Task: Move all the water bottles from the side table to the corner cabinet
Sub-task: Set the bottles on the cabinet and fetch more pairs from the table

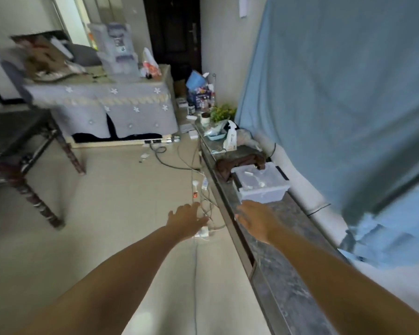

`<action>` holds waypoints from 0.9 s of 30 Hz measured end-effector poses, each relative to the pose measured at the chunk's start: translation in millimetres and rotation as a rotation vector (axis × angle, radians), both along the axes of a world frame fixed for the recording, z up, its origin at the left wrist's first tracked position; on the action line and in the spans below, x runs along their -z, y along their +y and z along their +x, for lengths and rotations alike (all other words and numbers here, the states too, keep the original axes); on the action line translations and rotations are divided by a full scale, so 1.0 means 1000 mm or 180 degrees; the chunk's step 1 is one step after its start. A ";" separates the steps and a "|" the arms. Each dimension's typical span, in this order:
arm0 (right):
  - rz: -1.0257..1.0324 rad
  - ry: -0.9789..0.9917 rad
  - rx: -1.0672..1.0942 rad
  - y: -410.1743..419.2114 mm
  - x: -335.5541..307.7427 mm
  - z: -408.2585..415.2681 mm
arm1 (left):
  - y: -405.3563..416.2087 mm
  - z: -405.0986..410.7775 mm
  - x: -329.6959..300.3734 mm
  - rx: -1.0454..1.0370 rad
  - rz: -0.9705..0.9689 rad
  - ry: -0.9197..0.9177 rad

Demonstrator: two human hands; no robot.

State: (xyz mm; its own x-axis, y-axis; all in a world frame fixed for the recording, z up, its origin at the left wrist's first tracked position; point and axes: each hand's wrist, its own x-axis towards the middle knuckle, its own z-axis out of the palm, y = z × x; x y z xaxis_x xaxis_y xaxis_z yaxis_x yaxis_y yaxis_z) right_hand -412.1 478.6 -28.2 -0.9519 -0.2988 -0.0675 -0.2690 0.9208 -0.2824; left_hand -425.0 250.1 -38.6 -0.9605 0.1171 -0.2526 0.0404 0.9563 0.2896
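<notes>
Both my arms reach forward and hold nothing. My left hand (188, 217) hovers over the floor with relaxed fingers, above a tangle of cables. My right hand (257, 220) is stretched out flat over the near end of a long marble-topped ledge (286, 281). At the far back, small bottles (205, 102) stand in a cluttered corner on the floor, blurred and hard to tell apart. A large pack of bottles (117, 53) wrapped in plastic stands on the cloth-covered table (102, 97).
A clear plastic box (261, 182) sits on the ledge just beyond my right hand, with a dark wooden stand (240, 159), a spray bottle (230, 137) and a plant (223, 112) farther along. A blue curtain (336, 93) hangs on the right. A dark table (22, 146) stands at the left. Cables (203, 189) cross the floor.
</notes>
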 end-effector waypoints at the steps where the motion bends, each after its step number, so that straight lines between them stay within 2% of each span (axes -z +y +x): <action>1: 0.0043 0.0019 -0.0083 -0.016 0.000 -0.010 | -0.015 -0.003 -0.001 -0.0046 -0.0001 0.0016; 15: 0.0016 -0.0020 -0.0644 -0.296 -0.014 -0.152 | -0.297 -0.090 -0.027 -0.0781 -0.0035 0.0239; 27: 0.0252 -0.0217 -0.1557 -0.493 -0.009 -0.262 | -0.461 -0.141 -0.005 -0.1649 0.0015 -0.0021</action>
State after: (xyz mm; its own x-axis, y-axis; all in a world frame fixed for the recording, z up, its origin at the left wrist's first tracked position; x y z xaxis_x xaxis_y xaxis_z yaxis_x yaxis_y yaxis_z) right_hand -673.9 -13.9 -19.7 -0.6942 -0.7006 -0.1651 -0.6581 0.7107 -0.2486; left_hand -566.0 -211.1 -33.7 -0.8911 -0.3723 -0.2595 -0.4400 0.8490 0.2927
